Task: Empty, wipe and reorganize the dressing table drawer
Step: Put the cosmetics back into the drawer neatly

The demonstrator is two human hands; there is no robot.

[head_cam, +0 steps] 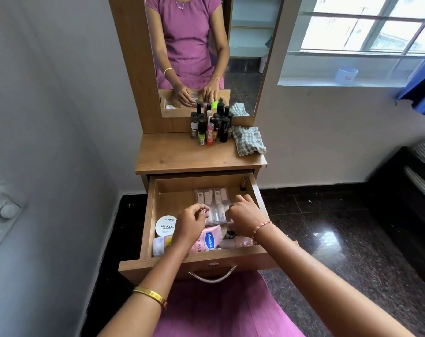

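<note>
Fingers of both hands curl over clear case [212,205] in drawer [150,215], grip unclear.

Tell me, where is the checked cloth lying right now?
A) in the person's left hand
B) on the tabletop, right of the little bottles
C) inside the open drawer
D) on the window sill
B: the checked cloth lies crumpled on the tabletop, just right of the cluster of bottles, by the mirror.
</note>
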